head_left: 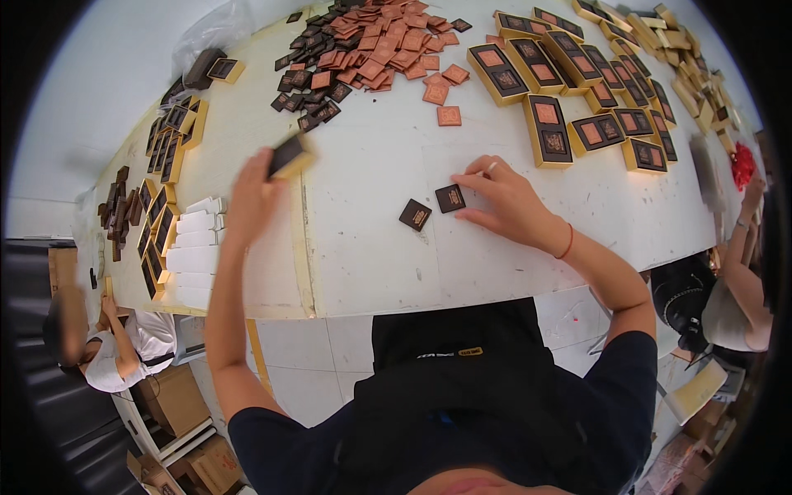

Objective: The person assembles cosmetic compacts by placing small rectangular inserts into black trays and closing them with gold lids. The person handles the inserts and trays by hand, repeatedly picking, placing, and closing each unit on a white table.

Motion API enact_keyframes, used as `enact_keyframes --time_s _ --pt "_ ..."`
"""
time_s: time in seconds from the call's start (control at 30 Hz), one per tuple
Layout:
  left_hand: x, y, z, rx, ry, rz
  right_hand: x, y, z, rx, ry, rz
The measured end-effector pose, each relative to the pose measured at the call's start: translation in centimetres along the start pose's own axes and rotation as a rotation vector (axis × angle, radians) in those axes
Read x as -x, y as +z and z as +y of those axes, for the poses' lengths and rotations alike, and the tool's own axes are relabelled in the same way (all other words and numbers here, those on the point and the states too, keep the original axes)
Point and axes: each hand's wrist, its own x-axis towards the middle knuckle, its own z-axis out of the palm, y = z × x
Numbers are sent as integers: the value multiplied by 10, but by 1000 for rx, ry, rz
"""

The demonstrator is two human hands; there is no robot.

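Note:
My left hand [252, 194] is raised over the left of the table, closed on a small gold box [290, 157] with a dark inside; both are smeared by motion. My right hand [513, 200] rests near the table's middle, thumb and forefinger at the edges of a dark square piece [450, 198] that looks like a chocolate. Just left of it lies a second dark square piece [415, 215], turned cornerwise and touched by neither hand.
A heap of reddish-brown squares [388, 41] and dark squares [318, 95] lies at the back. Filled gold boxes [549, 132] crowd the right; more gold boxes [165, 227] and white cartons [194, 247] line the left. People sit at left [124, 355] and right [738, 297].

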Motion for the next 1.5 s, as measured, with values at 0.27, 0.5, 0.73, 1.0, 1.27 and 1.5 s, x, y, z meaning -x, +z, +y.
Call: enact_keyframes --time_s 0.27,0.5,0.73,1.0,1.27,1.5 --pt "10 14 143 436 77 -81 -32 -5 -1 -394 186 -113" --pt "8 28 144 543 126 -8 -71 19 -38 -519 -233 64" --pt "14 31 141 581 91 -54 -102 40 -47 -497 -137 -117" --pt "17 32 142 614 48 -33 -86 50 -36 -410 -135 -61" --pt "21 38 147 312 318 260 -78 46 -31 -205 -224 94" --pt "23 34 151 251 353 266 -93 -10 49 174 6 126"
